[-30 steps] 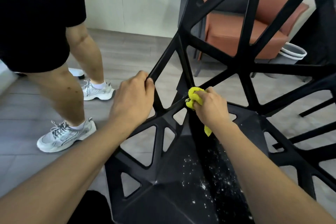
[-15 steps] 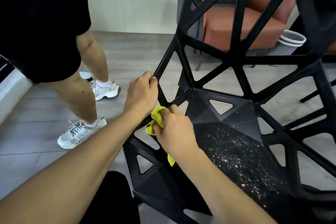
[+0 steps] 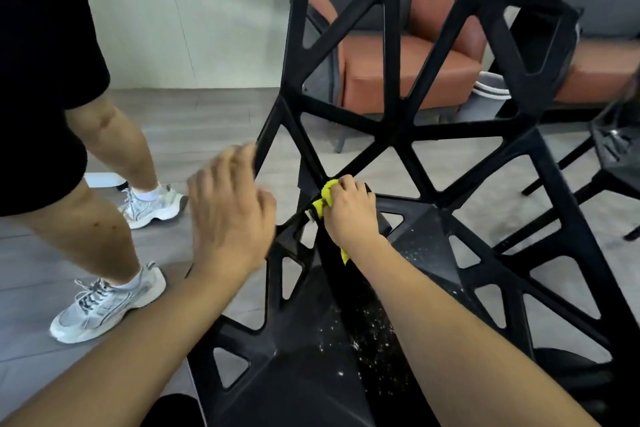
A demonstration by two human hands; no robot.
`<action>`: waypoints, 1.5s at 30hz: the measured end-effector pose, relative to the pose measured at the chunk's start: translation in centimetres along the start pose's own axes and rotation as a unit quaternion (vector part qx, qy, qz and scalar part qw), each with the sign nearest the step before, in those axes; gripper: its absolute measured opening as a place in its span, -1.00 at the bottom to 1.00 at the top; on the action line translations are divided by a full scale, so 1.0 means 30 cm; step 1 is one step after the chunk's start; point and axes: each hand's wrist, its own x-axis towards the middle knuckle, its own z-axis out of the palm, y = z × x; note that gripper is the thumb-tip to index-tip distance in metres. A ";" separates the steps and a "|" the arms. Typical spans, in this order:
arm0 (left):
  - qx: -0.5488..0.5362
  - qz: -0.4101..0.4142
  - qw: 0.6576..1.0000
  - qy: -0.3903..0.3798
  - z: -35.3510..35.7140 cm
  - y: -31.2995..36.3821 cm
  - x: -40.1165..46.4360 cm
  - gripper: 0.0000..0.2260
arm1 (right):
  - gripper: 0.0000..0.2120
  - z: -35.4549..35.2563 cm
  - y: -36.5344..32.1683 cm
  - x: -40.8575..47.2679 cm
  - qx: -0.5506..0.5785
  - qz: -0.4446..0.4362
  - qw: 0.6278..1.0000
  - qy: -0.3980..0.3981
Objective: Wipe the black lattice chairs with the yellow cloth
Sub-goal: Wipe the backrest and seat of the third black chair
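**Head view: left hand lets go as the wiping carries on**

Head camera shows the right hand [image 3: 349, 210] curled round the yellow cloth [image 3: 325, 199], pressing it onto a strut where the backrest of the black lattice chair [image 3: 398, 135] meets the seat. A tail of cloth pokes out under the wrist. The chair fills the middle and right of the frame, its seat speckled with pale crumbs or dust.

What has just changed is the left hand [image 3: 230, 211]. A moment ago it gripped the chair's left edge strut; now it has come off — fingers spread and relaxed, holding nothing, blurred and hovering just beside that strut. The cloth has also returned from the left edge to the joint at the back of the seat.

Judging from this, the chair is no longer braced, so hard rubbing might shift it; the hand may be moving to a new hold. The speckled seat looks unwiped, so much of the job seems to remain.

A second person in black shorts and white trainers [image 3: 107, 302] stands to the left on the floor. No brand, label or writing can be read anywhere.
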 end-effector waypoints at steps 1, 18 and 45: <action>-0.001 0.076 0.997 -0.015 0.026 0.033 -0.002 -0.57 | -0.69 0.012 0.005 0.005 -0.010 -0.019 1.000 0.012; 0.185 0.071 0.926 -0.320 0.264 0.150 -0.094 -0.51 | -0.75 -0.066 0.449 -0.099 -0.223 0.053 0.973 -0.009; 0.032 0.097 0.940 -0.326 0.147 0.132 -0.253 -0.49 | -0.64 0.026 0.103 -0.306 0.226 -0.009 0.974 0.015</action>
